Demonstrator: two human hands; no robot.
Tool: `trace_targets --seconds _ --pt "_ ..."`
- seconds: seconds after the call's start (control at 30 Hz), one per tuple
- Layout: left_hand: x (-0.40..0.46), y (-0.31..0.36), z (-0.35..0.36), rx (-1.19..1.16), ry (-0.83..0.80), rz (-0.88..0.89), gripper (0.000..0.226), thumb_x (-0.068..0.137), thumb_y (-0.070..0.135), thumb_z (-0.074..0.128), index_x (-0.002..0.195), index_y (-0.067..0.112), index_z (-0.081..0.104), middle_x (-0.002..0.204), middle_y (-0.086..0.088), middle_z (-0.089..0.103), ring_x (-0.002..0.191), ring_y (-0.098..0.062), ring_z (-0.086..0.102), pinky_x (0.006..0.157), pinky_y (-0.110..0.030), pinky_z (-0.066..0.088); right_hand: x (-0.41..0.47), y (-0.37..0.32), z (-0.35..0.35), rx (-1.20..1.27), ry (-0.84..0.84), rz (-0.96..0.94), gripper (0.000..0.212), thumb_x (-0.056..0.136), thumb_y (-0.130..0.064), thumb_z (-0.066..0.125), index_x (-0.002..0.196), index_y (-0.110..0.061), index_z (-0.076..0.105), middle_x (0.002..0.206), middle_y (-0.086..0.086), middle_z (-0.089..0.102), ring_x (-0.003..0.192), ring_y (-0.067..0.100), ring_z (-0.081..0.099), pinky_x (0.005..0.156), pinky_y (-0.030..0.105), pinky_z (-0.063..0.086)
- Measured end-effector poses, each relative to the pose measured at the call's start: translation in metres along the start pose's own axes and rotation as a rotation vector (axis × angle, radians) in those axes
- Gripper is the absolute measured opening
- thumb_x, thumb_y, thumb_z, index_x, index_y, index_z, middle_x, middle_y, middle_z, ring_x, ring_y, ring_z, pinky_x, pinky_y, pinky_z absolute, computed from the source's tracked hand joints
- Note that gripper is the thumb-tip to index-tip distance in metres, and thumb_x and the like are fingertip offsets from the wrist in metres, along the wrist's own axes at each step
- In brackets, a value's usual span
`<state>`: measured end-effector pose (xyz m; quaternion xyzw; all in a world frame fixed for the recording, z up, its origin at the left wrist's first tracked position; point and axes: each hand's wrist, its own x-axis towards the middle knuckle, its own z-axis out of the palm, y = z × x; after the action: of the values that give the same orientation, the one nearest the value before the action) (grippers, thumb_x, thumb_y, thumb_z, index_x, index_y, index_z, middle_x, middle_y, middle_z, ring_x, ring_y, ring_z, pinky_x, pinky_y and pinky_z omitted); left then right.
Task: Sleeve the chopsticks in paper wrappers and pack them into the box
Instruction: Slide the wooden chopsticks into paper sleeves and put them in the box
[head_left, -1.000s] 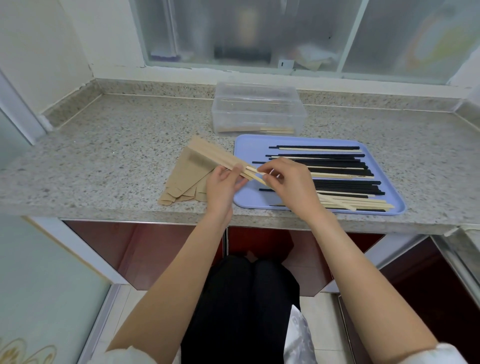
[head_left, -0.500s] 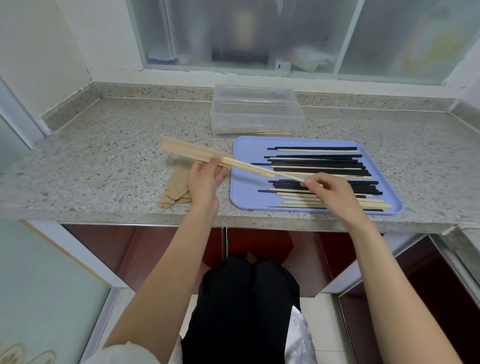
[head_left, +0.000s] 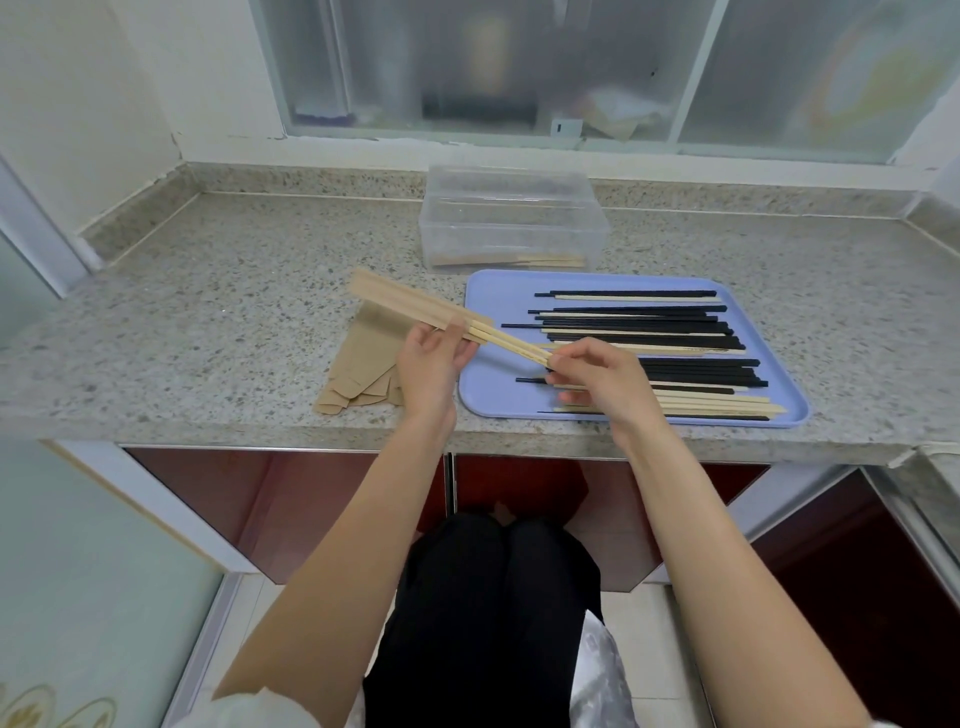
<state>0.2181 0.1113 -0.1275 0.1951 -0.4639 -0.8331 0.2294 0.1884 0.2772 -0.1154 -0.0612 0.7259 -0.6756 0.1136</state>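
A stack of flat brown paper wrappers (head_left: 363, 371) lies fanned on the speckled stone tabletop (head_left: 218, 312), near its front edge and just left of the tray.

The left hand (head_left: 428, 366) is raised above this stack. Its grip is pinching the open end of one paper wrapper (head_left: 410, 306), thumb on the near side, fingers curled behind. The wrapper is tilted, with its closed end pointing up and to the left.

A pair of light wooden chopsticks (head_left: 511, 347) sits partly inside the held wrapper. The exposed section runs down and to the right, above the left part of the tray.

The right hand (head_left: 605, 379) grips the exposed end of this pair, fingertips pinched on it. This hand hovers over the tray.

The lilac tray (head_left: 491, 400) rests flat on the tabletop and carries loose chopsticks (head_left: 675, 343), black and light wood mixed, lying roughly parallel to the tray's long side.

Behind the tray, against the rear of the tabletop, stands a clear plastic box (head_left: 514, 223). A few sleeved chopsticks (head_left: 530, 261) lie on its bottom.
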Motion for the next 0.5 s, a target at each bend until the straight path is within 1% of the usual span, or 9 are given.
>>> trace_targets --seconds 0.07,0.13,0.2,0.27,0.33,0.4,0.5 --pt "-0.001 -0.002 0.002 0.015 -0.018 0.003 0.015 0.092 0.006 0.058 0.105 0.001 0.054 0.095 -0.009 0.067 0.081 -0.01 0.069 0.073 -0.017 0.055 0.0 0.001 0.003 0.006 0.007 0.008 0.012 0.085 -0.006 0.065 0.075 -0.012 0.064 0.076 0.001 0.066 0.065 0.01 0.067 0.048 0.018 0.047" --pt "-0.002 -0.004 0.004 0.028 -0.027 0.007 0.012 0.092 0.006 0.057 0.103 0.002 0.054 0.095 -0.009 0.067 0.08 -0.009 0.069 0.073 -0.017 0.055 0.002 0.002 0.005 0.0 0.021 0.009 0.011 0.085 -0.007 0.065 0.076 -0.013 0.064 0.076 0.0 0.066 0.058 0.005 0.064 0.044 0.016 0.042" --pt "-0.002 -0.006 0.004 0.029 -0.034 0.007 0.006 0.093 0.006 0.056 0.097 0.005 0.054 0.092 -0.006 0.067 0.079 -0.007 0.069 0.078 -0.02 0.056 0.003 0.003 0.005 -0.008 0.032 0.004 0.009 0.085 -0.008 0.065 0.078 -0.012 0.065 0.076 0.001 0.066 0.052 0.001 0.058 0.042 0.016 0.039" --pt "-0.002 -0.007 0.004 0.028 -0.044 0.007 0.006 0.092 0.006 0.057 0.098 0.006 0.055 0.094 -0.006 0.067 0.082 -0.009 0.069 0.084 -0.024 0.056 0.004 0.004 0.003 -0.012 0.031 0.002 0.004 0.086 -0.008 0.064 0.084 -0.011 0.067 0.077 0.003 0.067 0.049 0.0 0.055 0.043 0.016 0.04" --pt "-0.001 -0.007 0.003 0.04 -0.051 0.015 0.01 0.092 0.007 0.058 0.101 0.004 0.055 0.097 -0.008 0.067 0.085 -0.011 0.069 0.08 -0.021 0.056 0.004 0.005 0.0 0.007 0.02 -0.009 0.009 0.087 -0.007 0.062 0.094 -0.009 0.068 0.078 0.004 0.067 0.053 0.001 0.057 0.048 0.015 0.046" --pt "0.003 -0.006 0.005 0.076 -0.056 0.027 0.01 0.091 0.008 0.06 0.099 0.005 0.057 0.096 -0.008 0.068 0.083 -0.01 0.069 0.074 -0.017 0.055 0.005 0.004 -0.005 0.088 0.021 -0.033 0.014 0.09 -0.003 0.058 0.1 -0.008 0.066 0.077 0.006 0.067 0.06 0.005 0.064 0.057 0.016 0.052" --pt "0.021 0.002 0.015 0.194 -0.124 0.013 0.006 0.094 0.012 0.056 0.094 0.007 0.059 0.089 -0.005 0.068 0.071 -0.007 0.069 0.066 -0.016 0.055 0.013 -0.004 -0.017 0.214 0.095 -0.091 0.012 0.092 0.001 0.053 0.096 -0.005 0.062 0.071 0.005 0.069 0.069 0.01 0.07 0.069 0.017 0.055"
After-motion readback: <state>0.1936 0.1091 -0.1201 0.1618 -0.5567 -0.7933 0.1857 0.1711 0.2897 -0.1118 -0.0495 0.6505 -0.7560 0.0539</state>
